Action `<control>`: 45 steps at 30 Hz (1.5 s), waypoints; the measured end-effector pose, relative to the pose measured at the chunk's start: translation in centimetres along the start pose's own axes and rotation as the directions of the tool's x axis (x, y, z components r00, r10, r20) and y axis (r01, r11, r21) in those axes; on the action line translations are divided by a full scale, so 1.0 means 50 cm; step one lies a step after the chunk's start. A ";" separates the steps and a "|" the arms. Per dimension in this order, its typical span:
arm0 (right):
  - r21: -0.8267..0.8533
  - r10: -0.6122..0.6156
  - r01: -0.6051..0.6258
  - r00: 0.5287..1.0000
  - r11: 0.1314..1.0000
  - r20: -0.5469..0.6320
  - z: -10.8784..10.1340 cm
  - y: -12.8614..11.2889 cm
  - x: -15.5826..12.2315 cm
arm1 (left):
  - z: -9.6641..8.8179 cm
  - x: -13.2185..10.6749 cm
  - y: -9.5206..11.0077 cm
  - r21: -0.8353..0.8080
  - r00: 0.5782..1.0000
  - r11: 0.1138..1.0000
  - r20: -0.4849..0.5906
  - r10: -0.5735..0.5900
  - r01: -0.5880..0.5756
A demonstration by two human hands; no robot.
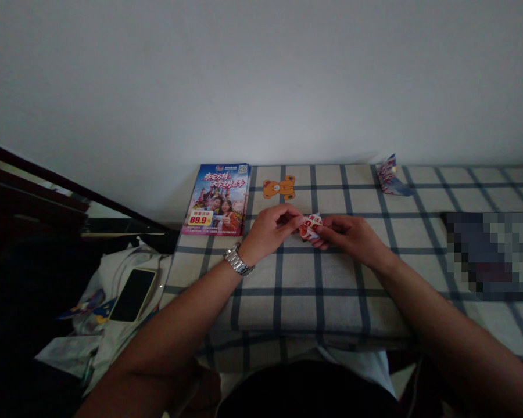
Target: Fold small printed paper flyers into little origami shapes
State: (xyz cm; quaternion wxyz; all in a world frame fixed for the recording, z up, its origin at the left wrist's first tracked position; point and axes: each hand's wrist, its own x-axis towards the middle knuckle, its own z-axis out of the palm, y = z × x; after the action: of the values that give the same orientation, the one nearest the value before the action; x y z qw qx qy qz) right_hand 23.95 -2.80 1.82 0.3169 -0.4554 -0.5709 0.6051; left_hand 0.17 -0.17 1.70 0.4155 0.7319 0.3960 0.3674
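Between my two hands, above the checked tablecloth (296,302), is a small folded piece of printed paper (310,227) with red and white lettering. My left hand (275,227), with a metal watch at the wrist, pinches its left edge between thumb and fingers. From the other side my right hand (346,237) grips the paper's right part, thumb on top. Fingers cover some of the paper, so its full folded shape is hidden. Left of my hands lies a stack of printed flyers (218,200) showing a similar price label.
A folded paper piece (392,177) stands near the wall at the back right. A teddy bear figure (279,187) lies beside the flyers. A blurred dark flat object (488,255) is at the right. Down left, a phone (133,295) rests on white bags (108,270).
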 end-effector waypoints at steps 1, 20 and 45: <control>-0.002 0.001 -0.001 1.000 1.000 -0.002 0.000 0.000 0.000 | 0.000 0.000 0.002 0.006 1.000 1.000 -0.006 0.001 -0.001; 0.004 -0.073 0.074 0.990 0.997 -0.118 0.001 -0.001 0.003 | 0.008 -0.003 0.010 -0.109 0.992 0.989 0.080 -0.093 0.102; 0.095 -0.063 0.078 0.987 0.992 -0.149 0.004 0.012 0.008 | 0.017 -0.003 0.007 -0.164 0.990 0.982 0.122 -0.074 0.094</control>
State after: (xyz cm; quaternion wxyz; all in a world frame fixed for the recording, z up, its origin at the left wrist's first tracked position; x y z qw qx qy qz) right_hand 23.70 -2.60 1.15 0.4014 -0.4612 -0.5309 0.5868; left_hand 0.94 -0.67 1.65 0.5136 0.6963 0.3693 0.3390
